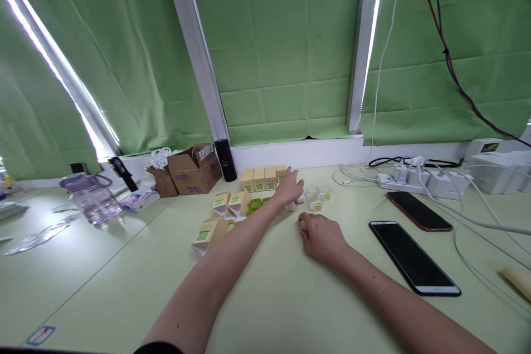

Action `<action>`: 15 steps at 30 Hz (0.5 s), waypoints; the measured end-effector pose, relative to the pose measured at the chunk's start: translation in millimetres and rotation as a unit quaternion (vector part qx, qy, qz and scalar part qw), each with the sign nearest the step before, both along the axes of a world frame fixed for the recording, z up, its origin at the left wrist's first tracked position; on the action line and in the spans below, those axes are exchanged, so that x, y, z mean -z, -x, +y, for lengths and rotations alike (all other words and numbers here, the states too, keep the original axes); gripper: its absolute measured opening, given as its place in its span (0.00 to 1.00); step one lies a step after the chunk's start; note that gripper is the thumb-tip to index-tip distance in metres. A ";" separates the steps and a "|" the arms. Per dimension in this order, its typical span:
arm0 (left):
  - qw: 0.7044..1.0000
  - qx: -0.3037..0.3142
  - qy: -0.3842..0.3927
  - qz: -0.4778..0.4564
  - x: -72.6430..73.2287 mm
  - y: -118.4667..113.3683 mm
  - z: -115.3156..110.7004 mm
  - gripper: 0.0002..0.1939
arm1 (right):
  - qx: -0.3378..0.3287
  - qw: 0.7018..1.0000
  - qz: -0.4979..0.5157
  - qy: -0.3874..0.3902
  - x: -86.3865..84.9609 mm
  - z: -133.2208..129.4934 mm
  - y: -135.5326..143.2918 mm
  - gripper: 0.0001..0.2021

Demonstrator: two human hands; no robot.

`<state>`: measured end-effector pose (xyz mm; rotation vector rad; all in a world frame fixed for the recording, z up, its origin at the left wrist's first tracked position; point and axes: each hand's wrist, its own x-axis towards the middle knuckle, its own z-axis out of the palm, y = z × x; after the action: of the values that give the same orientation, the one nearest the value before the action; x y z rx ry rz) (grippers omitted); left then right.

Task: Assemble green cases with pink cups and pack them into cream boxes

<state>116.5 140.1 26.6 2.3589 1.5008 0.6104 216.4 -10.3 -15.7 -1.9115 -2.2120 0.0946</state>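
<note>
From the head view, the left hand (286, 191) reaches forward, its fingers spread, with the index pointing away past the right end of the back boxes (259, 180). Small pink pieces (290, 206) lie just beneath and beside those fingers; I can't tell whether they touch. The right hand (326, 238) rests on the bench (265, 298), fingers curled; whether they pinch anything is hidden. It seems set down there to leave the other room to reach.

Clear cups (315, 206) cluster just beyond the right fingers, beside the pink pieces, perhaps grouped to be within easy reach. Green cups (254, 206) sit left of the left fingers, partly behind the forearm, with the front boxes (211, 232) farther left and nearer the person.

Ahead, the wall (290, 155) limits forward reach, and the boxes crowd the left side. Right of the right fingers, some bench lies before the phones (415, 257) and cables (456, 218). The widest room is between the forearms; lifting over the clear cups looks safer than sliding through them.
</note>
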 end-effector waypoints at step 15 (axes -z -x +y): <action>0.984 -0.044 -0.133 -0.106 -39.8 125.7 -87.1 0.13 | -0.006 1.000 0.005 0.001 0.1 -3.2 5.7 0.11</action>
<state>-9.2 53.0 66.3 2.3319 1.5120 1.1097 210.6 -13.5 -15.8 -1.8954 -2.2180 0.1081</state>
